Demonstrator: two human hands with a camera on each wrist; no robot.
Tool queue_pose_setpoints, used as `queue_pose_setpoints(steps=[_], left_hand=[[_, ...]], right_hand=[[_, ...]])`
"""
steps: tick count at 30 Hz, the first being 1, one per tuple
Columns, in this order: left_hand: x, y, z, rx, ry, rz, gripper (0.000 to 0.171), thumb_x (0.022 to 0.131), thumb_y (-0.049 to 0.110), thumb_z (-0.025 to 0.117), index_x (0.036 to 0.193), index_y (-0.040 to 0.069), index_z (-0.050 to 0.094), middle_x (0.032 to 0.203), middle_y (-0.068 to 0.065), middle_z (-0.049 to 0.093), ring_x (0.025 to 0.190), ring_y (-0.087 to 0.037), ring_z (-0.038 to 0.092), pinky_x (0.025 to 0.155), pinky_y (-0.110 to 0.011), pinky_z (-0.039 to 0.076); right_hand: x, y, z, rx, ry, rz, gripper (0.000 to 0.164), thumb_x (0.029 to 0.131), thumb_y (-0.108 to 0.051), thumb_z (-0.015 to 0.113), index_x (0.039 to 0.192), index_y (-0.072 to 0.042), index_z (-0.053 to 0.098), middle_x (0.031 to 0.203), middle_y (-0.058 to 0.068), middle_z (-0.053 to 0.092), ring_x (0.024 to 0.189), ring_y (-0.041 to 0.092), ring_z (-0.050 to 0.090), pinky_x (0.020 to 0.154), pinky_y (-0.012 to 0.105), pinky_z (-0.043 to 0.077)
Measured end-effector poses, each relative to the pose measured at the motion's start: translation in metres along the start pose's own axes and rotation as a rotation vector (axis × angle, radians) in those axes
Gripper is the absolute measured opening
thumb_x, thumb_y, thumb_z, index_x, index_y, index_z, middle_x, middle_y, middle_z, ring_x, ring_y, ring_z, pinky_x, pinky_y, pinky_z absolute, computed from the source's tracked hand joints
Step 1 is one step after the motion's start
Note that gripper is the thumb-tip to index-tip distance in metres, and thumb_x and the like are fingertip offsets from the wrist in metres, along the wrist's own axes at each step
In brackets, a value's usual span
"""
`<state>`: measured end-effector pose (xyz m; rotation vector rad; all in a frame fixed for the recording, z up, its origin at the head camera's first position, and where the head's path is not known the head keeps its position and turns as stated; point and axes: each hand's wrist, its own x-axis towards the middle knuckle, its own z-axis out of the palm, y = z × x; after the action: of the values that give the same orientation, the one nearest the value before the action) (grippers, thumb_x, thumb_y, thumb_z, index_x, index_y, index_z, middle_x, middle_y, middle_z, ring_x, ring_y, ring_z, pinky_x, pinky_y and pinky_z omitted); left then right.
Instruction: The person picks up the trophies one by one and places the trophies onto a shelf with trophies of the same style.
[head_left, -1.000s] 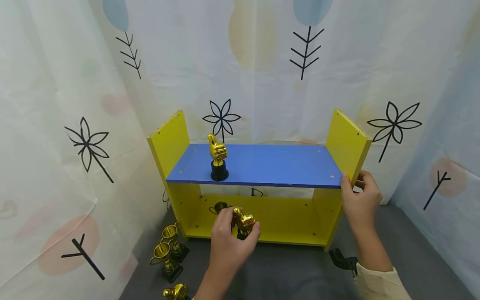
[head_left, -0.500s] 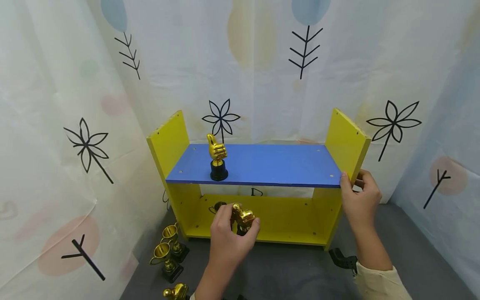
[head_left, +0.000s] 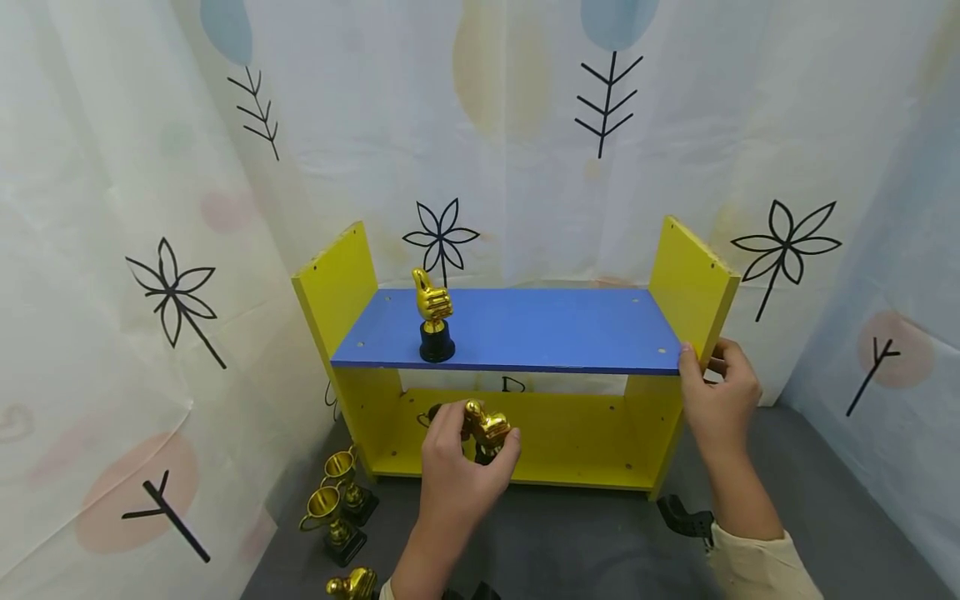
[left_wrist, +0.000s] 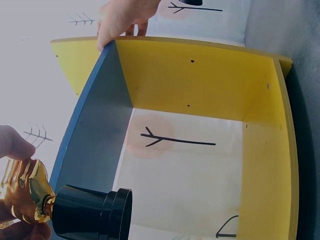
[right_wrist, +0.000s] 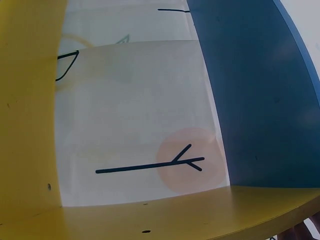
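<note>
My left hand (head_left: 461,479) holds a gold thumbs-up trophy (head_left: 489,425) in front of the shelf's lower opening. In the left wrist view its black base (left_wrist: 87,212) points to the right, while fingers grip the gold part. With my right hand (head_left: 722,404), I grip the right yellow side panel (head_left: 693,287), thumb at the blue board's right end. A matching thumbs-up trophy (head_left: 435,317) stands upright on the blue board (head_left: 555,329), left of its middle. Behind my left hand, a cup trophy (head_left: 424,418) is mostly hidden inside the lower compartment.
Two gold cup trophies (head_left: 330,510) stand on the grey surface (head_left: 585,542) left of the shelf. Another gold thumbs-up trophy (head_left: 352,583) is partly cut off at the bottom edge. The yellow bottom board (head_left: 570,442) spans both side panels. Patterned cloth (head_left: 525,167) hangs behind.
My left hand has risen slightly with the thumbs-up trophy. My right hand keeps its grip on the side panel, and the standing trophies have not moved.
</note>
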<state>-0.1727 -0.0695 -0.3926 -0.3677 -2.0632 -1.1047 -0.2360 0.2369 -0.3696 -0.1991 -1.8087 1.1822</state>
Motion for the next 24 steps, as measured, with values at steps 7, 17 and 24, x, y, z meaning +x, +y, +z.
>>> queue_pose_setpoints(steps=[7,17,24], left_hand=[[0.003,0.001,0.0,-0.004,0.008,0.014,0.032,0.082,0.024,0.091,0.1,0.014,0.067,0.092,0.004,0.061,0.08,-0.007,0.053,0.068,-0.027,0.052],[0.009,0.004,-0.001,-0.011,0.015,0.022,0.033,0.083,0.024,0.091,0.105,0.013,0.069,0.094,0.004,0.063,0.083,-0.006,0.055,0.071,-0.029,0.053],[0.013,0.008,-0.001,-0.015,0.025,0.048,0.037,0.082,0.024,0.091,0.109,0.01,0.07,0.096,0.002,0.065,0.084,-0.007,0.057,0.071,-0.031,0.055]], right_hand=[[0.0,-0.001,0.0,0.002,-0.006,0.01,0.036,0.1,-0.026,0.072,0.125,0.0,0.072,0.114,0.011,0.072,0.088,-0.007,0.058,0.068,0.0,0.046],[0.0,0.0,0.0,0.011,-0.002,0.005,0.036,0.1,-0.025,0.074,0.126,-0.001,0.073,0.115,0.009,0.072,0.088,-0.008,0.058,0.067,0.0,0.046],[0.0,0.001,0.0,0.018,-0.002,-0.002,0.035,0.1,-0.025,0.074,0.125,-0.001,0.073,0.114,0.009,0.072,0.088,-0.009,0.059,0.067,0.001,0.046]])
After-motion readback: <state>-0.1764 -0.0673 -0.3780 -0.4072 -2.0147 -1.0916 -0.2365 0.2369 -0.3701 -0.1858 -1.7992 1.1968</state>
